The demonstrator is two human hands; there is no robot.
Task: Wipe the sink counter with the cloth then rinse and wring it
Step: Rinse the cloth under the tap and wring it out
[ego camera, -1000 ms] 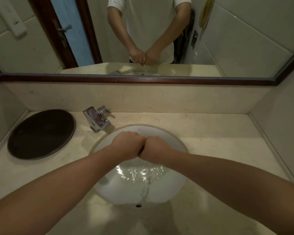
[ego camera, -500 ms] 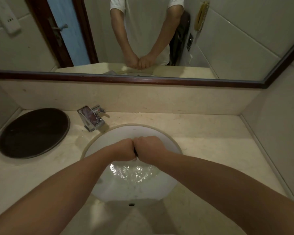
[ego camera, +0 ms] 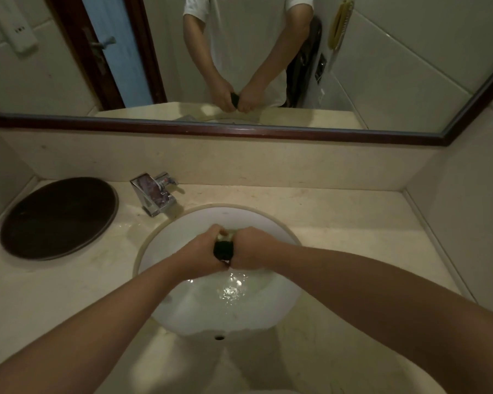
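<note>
Both hands are over the sink [ego camera: 165,240], right above the water, so the drips fall back in and not on the desk [ego camera: 339,223]. The left hand [ego camera: 202,257] and the right hand [ego camera: 252,251] are fists set close side by side, each grip shut tight on one end of the cloth [ego camera: 223,249]. Only a small dark, bunched bit of it shows between them — the rest is hidden inside the fists. Holding both ends like that lets the hands twist it. I think this is the wringing, near the end of the job.

The tap [ego camera: 154,194] stands behind the sink, to the left, and I see no water coming from it. Left of the sink lies a dark round tray [ego camera: 57,217] — well away from the hands.
</note>
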